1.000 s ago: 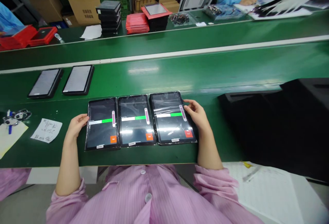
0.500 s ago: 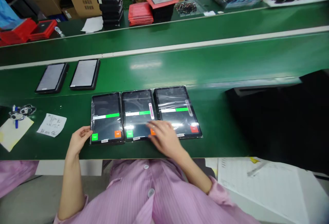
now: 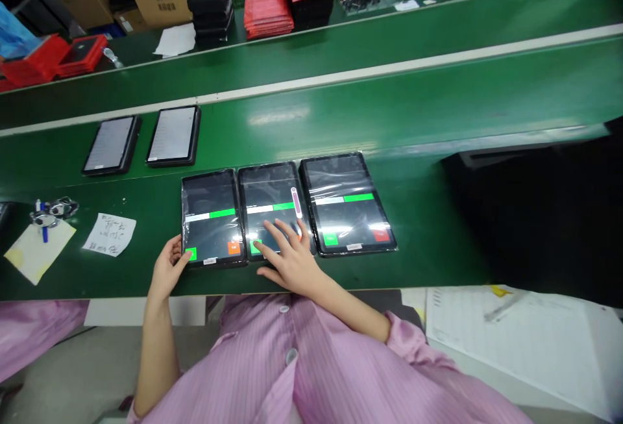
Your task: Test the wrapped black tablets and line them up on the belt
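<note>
Three tablets in clear film lie side by side on the green bench, each screen showing a white-and-green bar. My left hand [image 3: 168, 268] is closed on the lower left corner of the left tablet [image 3: 214, 193], its thumb over the green square and its fingers curled at the side edge. Over the middle tablet [image 3: 265, 180] my right hand [image 3: 294, 265] is spread open, a fingertip at the green square; whether it presses the glass I cannot tell. The orange square there is mostly hidden. No hand covers the right tablet [image 3: 341, 223], with green and red squares.
Two more tablets [image 3: 111, 143] [image 3: 172, 135] lie behind, screens lit pale. A handwritten note [image 3: 111, 234] and a yellow paper [image 3: 41, 252] with clips lie left. A black cover [image 3: 540, 216] fills the right. Across the bench stand red trays [image 3: 267, 15] and black stacked cases [image 3: 208, 5].
My right hand has moved left across the middle tablet, from its orange square to its green one, uncovering the right tablet. My left thumb has come over the left tablet's green square. The view has shifted.
</note>
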Demonstrator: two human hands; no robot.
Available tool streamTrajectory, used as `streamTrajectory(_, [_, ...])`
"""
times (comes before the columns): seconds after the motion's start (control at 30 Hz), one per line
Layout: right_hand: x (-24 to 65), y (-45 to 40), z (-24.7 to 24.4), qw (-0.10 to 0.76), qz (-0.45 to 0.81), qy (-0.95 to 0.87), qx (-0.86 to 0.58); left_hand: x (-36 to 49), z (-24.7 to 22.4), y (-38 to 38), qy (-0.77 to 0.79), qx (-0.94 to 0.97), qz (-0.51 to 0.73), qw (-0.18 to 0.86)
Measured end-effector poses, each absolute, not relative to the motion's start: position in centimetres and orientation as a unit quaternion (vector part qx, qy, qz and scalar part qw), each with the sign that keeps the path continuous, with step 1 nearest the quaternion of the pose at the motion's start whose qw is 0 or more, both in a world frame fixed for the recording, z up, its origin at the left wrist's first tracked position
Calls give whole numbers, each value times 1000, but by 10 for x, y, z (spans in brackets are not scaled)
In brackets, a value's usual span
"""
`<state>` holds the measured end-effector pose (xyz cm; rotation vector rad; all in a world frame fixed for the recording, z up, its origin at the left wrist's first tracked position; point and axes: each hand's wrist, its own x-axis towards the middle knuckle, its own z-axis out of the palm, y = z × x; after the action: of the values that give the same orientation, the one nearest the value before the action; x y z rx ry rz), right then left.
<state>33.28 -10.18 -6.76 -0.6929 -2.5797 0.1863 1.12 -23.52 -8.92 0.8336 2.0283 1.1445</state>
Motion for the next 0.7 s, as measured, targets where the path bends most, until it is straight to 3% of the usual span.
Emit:
streamTrajectory(0.13, [330,-102,-70,233,51,-938,-251,15,-84,-234,778,338,433,304])
streamTrajectory(0.27, [341,-102,-71,248,50,-932,-261,57,-75,-229,831,452,323,22])
streamTrajectory(0.33, [353,-101,-70,274,52,-920,-274,87,-74,-225,801,541,253,-54])
streamTrajectory(0.57, [422,-97,-72,358,15,-851,-383,139,-87,-211,719,671,182,-20])
streamTrajectory(0.7, [460,-88,-78,347,-10,-827,-442,126,-79,-207,709,671,207,-57])
